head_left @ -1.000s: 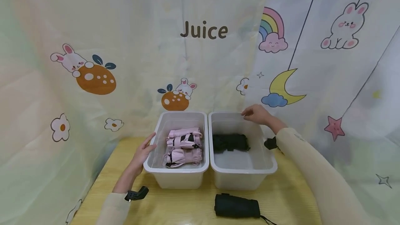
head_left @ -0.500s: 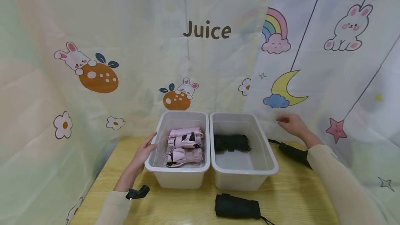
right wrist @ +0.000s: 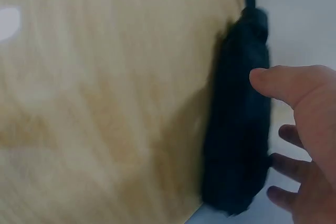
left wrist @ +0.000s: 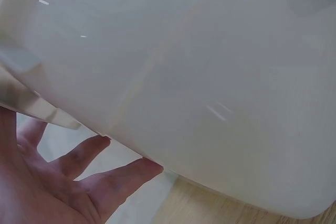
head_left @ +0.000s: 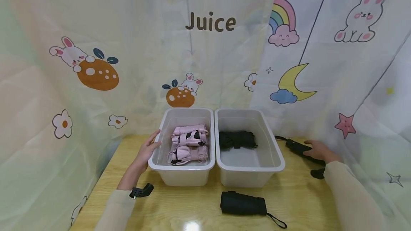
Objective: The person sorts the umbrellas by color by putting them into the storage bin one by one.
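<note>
My left hand (head_left: pixel 146 152) rests against the outer left side of a white plastic bin (head_left: pixel 183 168). In the left wrist view its spread fingertips (left wrist: pixel 149 165) touch the bin's wall. Pink folded umbrellas (head_left: pixel 189 139) with black patches lie inside that bin. At the right, my right hand (head_left: pixel 321 151) is at a black folded umbrella (head_left: pixel 297 148) lying on the table. The right wrist view shows the thumb over this umbrella (right wrist: pixel 236 114) and the other fingers spread along its side, not curled round it. Another black umbrella (head_left: pixel 242 203) with a wrist loop lies in front.
A second white bin (head_left: pixel 250 169) stands right beside the first, with a black folded umbrella (head_left: pixel 237 139) inside. Both bins stand on a wooden table (head_left: pixel 179 206). A printed cloth curtain (head_left: pixel 141 63) hangs behind and at the sides.
My right hand has moved from above the right bin out to the right and down to the black umbrella beside it. The left hand has stayed at its bin.
</note>
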Tool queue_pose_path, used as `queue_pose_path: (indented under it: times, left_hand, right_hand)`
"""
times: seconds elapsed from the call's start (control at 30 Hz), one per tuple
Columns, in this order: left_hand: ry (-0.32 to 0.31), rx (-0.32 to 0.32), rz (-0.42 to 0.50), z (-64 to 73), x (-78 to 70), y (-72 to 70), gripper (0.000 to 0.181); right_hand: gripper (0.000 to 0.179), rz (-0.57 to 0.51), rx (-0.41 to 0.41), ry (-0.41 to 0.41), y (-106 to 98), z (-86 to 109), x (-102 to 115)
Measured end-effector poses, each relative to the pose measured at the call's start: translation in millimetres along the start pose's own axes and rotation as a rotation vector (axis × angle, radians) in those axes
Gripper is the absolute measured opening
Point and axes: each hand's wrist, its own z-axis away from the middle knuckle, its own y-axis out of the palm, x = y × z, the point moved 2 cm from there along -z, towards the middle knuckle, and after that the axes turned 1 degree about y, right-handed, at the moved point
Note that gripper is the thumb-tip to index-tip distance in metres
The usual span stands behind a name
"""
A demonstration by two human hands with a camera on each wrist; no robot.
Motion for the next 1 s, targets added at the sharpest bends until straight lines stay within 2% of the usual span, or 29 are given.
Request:
queue_pose_path:
  times: [0.17,0.27,0.37,0.57,0.67,0.8,0.9,1.0]
  left_hand:
    - [0.005,0.016,0.002,-1.6,-1.9,0.8,0.058]
    - [0.024,0.012,-0.003,-4.5,-4.1,0.6,0.057]
    - [0.031,0.015,0.000,-7.6,-6.7,2.3,0.057]
    - [0.033,0.039,0.021,-11.0,-9.4,8.0,0.057]
    - [0.038,0.035,0.018,-9.7,-9.1,5.8,0.058]
    - [0.028,-0.004,-0.001,-5.1,-6.1,-0.3,0.057]
    - [0.012,-0.008,-0.008,-2.5,-2.8,-1.4,0.058]
    - [0.002,0.005,-0.001,-2.3,0.2,-0.1,0.058]
  right_hand:
    - [0.075,0.080,0.034,0.028,14,10.6,-17]
    - [0.074,0.104,-0.005,0.047,17,12.9,-16]
    - [0.070,0.135,-0.060,0.032,21,14.9,-12]
    - [0.075,0.173,-0.098,0.001,31,19.0,-3]
    - [0.077,0.167,-0.113,-0.029,36,17.3,2]
    - [0.080,0.103,-0.091,-0.098,42,15.2,12]
    - [0.079,0.043,-0.089,-0.092,45,17.5,18]
    - [0.076,-0.001,-0.107,-0.045,48,21.0,19]
